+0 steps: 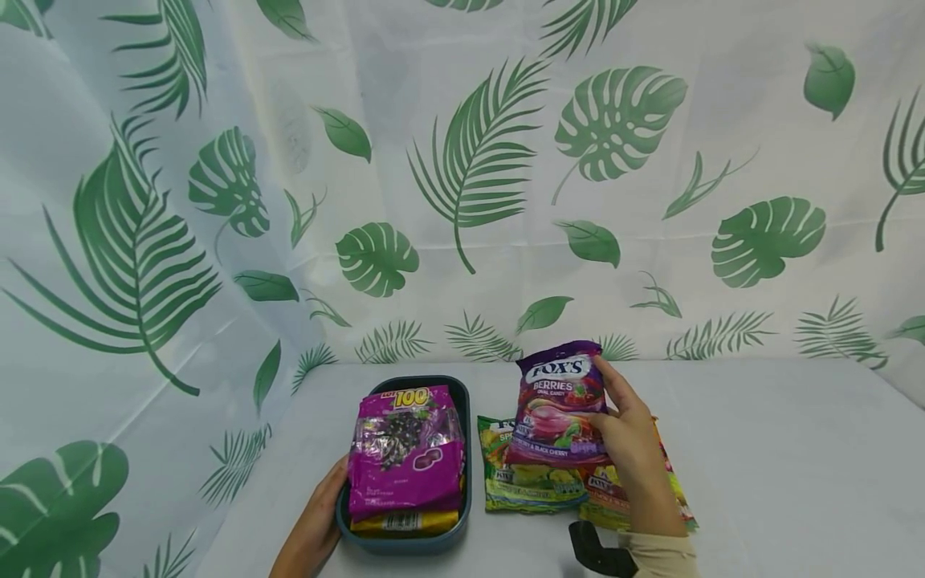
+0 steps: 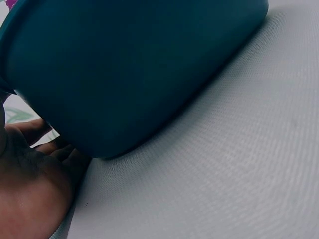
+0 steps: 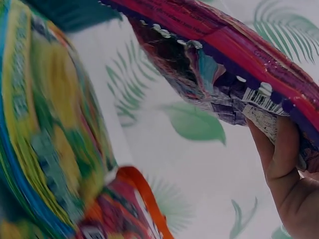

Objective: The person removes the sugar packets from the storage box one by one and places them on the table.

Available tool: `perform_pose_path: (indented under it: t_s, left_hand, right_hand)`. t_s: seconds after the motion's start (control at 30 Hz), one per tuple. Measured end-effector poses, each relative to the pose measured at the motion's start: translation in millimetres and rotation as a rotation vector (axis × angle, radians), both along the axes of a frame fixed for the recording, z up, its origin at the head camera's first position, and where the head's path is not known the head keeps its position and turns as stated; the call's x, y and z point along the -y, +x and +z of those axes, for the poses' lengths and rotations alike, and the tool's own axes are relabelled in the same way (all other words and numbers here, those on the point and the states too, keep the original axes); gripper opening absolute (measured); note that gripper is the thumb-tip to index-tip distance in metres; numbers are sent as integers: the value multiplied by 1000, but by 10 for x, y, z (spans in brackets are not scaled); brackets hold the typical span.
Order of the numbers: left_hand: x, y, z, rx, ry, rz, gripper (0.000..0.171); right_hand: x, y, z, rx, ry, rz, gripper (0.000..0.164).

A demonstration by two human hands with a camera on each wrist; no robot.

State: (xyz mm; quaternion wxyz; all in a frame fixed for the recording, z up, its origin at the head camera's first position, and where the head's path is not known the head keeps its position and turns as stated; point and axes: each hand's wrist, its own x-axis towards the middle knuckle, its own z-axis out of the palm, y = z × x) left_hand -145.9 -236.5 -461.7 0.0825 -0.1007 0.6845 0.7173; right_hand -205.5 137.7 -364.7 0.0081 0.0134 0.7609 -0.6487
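Note:
My right hand (image 1: 630, 433) grips a purple Fox's Berries candy bag (image 1: 558, 405) by its right edge, tilted up with its front towards me. In the right wrist view fingers (image 3: 286, 149) press on the back of this bag (image 3: 209, 79) near the barcode. My left hand (image 1: 318, 514) rests along the left outer wall of a dark teal bin (image 1: 467, 482). The left wrist view shows its fingers (image 2: 65, 152) lying against the bin's side, low down. A magenta Lot 100 candy bag (image 1: 405, 457) lies on top in the bin, over a yellow bag (image 1: 405, 523).
On the white table (image 1: 795, 482), right of the bin, lie a green Fox's bag (image 1: 531, 490) and a red and orange Fox's bag (image 1: 603, 506), partly covered by the raised bag and arm. A leaf-print sheet (image 1: 636, 289) hangs behind and at the left.

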Motion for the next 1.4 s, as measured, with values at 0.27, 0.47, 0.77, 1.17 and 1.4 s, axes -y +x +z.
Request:
perform_pose_path:
  t_s: [0.27, 0.47, 0.77, 1.17, 1.4]
  left_hand:
    - [-3, 8, -8, -33, 12, -31, 82]
    - [-2, 2, -2, -14, 7, -21, 84]
    - [-7, -3, 1, -5, 0, -13, 89]
    - [-28, -31, 2, 1, -5, -13, 84]
    - [21, -23, -2, 43, 8, -13, 83]
  right_hand:
    - [-282, 23, 0, -6, 63, -53, 74]
    - [-438, 44, -24, 0, 64, -104, 77]
    - [-754, -68, -236, -47, 40, -213, 79]
    - [-1556, -591, -1116, -83, 203, -408, 72]
    - [-1240, -70, -347, 19, 219, -448, 56]
